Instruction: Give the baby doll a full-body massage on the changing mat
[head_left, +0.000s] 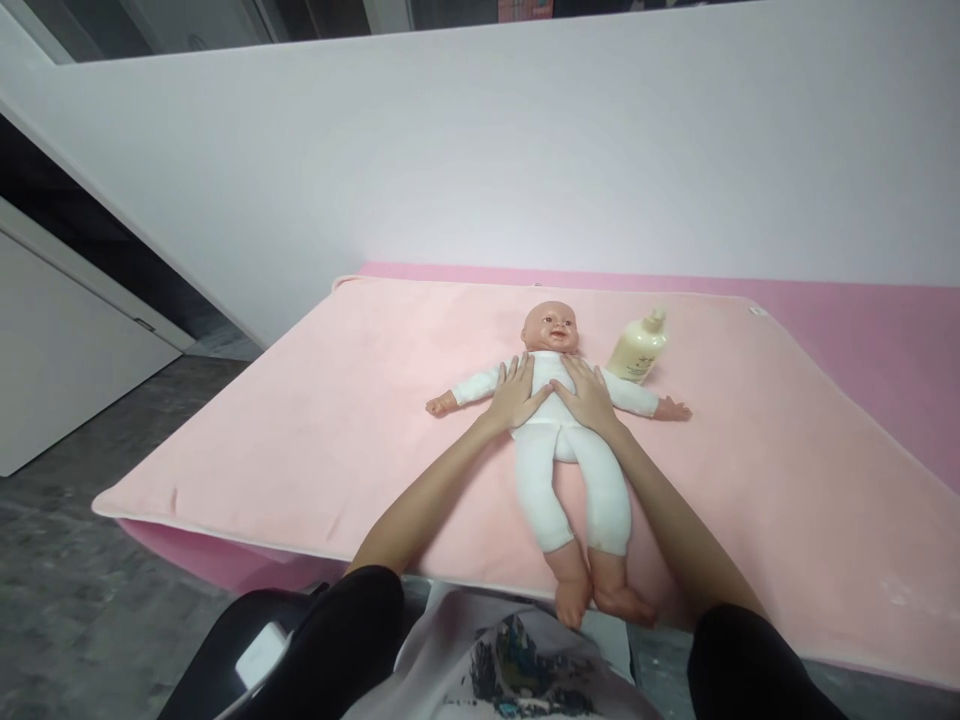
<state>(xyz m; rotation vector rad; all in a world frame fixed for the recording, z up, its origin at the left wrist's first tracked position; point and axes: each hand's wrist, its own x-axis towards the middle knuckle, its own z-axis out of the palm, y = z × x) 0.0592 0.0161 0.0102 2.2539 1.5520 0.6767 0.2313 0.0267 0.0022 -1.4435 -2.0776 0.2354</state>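
The mat (300, 420) stretched wide leftward, the doll's (564, 442) feet past its edge — left hand (517, 397) and right hand (589, 397), fingers slightly parted, half-hid its chest.

The small plastic baby doll (556, 411) has a white cloth suit (608, 487). The rounded plastic bottle (637, 347) is pale yellow with dark letters. The flat cloth mat (375, 400) is light pink.

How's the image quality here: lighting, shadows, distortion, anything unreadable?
Head view: soft light, no hard shadows on the pink mat; head view: white wall bright, floor at left dark; head view: apparent wide-angle stretch toward the edges; head view: doll fairly clear, lettering on the bottle too small to read.
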